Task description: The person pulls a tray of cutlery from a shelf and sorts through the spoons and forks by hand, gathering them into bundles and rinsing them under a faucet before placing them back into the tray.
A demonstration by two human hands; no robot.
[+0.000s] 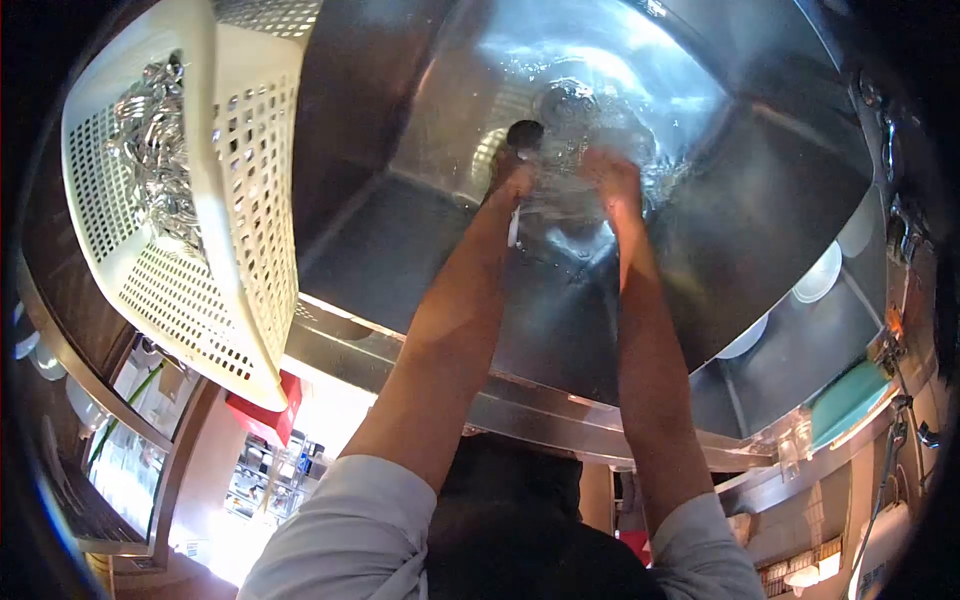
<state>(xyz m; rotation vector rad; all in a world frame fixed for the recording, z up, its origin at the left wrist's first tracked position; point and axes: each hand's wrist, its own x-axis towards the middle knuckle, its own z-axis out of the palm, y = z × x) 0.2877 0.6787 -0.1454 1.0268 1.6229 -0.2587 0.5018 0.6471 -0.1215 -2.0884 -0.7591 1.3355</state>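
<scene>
I'm counting one left hand (515, 181), one right hand (614, 178), one utensil (514, 228), one loaded basket (252, 190) — its metal pieces (160, 150) too jumbled to number — and at least two white dishes (819, 273).

Text: none legible | Labels, brands: none legible | Numbers: none legible | Signs: none legible (the background is too small and blurred)

Over the near edge of a metal sink (740, 225), two bare forearms (450, 320) reach toward rippling water (572, 105); the left hand (516, 181) grips a dark-headed utensil (525, 134) — its pale end shows below; the right hand (614, 178) is blurred by the splash; beside the left edge sits a cream basket (258, 190) of shiny metal pieces (160, 150) — white dishes (818, 272) lie beyond the right edge.
</scene>
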